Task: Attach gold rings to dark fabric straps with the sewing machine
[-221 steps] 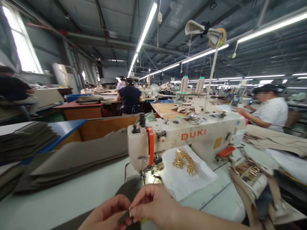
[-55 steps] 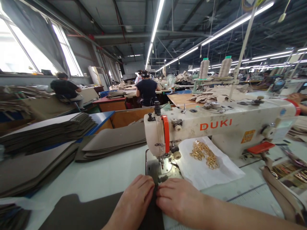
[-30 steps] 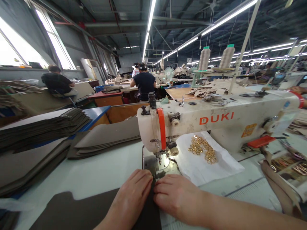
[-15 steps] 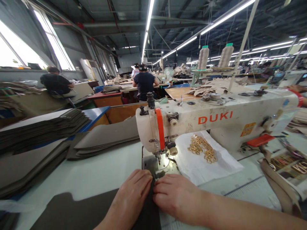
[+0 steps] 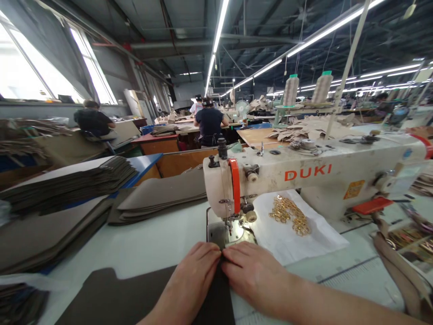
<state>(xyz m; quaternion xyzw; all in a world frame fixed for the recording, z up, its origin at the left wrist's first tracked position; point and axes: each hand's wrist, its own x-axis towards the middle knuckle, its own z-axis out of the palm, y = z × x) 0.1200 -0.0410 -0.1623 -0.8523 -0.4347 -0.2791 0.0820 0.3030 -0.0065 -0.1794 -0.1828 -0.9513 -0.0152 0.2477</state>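
Note:
A dark grey-brown flat panel (image 5: 125, 293) lies on the pale table in front of the sewing machine (image 5: 314, 176). My left hand (image 5: 194, 280) rests on the panel with its fingers pinched together at the top edge. Beside it, my right hand (image 5: 253, 275) has its fingers closed at the same edge, and the fingertips of both hands nearly meet. What lies under the fingertips is hidden. Just beyond them are the needle and presser foot (image 5: 232, 230), over the lit metal needle plate (image 5: 216, 230).
Gold-coloured metal rings (image 5: 291, 216) lie on a white sheet (image 5: 267, 246) right of the needle. Stacks of dark panels (image 5: 162, 194) stand left and behind. A strap (image 5: 392, 266) and a tray of metal fittings (image 5: 411, 239) lie far right. Several people work farther back.
The view has shifted, so the scene sits lower and farther right. My fingertips have drawn closer together, and more of the needle plate shows. The dark scrap by the plate no longer shows.

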